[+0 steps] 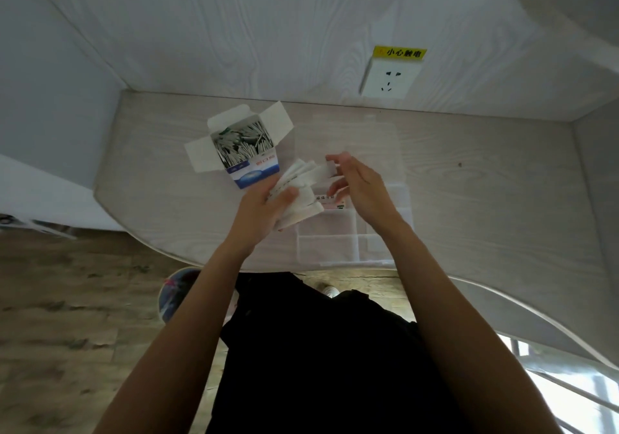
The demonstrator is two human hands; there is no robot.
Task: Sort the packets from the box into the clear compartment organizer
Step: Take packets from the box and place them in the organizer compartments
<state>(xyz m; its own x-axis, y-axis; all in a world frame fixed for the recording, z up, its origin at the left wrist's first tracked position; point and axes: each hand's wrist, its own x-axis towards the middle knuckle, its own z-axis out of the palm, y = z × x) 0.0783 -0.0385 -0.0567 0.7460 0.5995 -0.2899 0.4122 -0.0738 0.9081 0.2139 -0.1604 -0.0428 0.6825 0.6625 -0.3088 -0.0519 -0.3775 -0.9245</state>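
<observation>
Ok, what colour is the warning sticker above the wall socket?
Yellow with dark characters; the sticker sits just above the white socket, seen in the head view.

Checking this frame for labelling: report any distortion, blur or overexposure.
Head view: wide-angle bending curves the table edge; the clear organizer is faint against the pale tabletop; the packets in the left hand look soft; the window at lower right is blown out.

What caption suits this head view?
Left hand fans packets; right hand pinches one above the clear organizer.
</observation>
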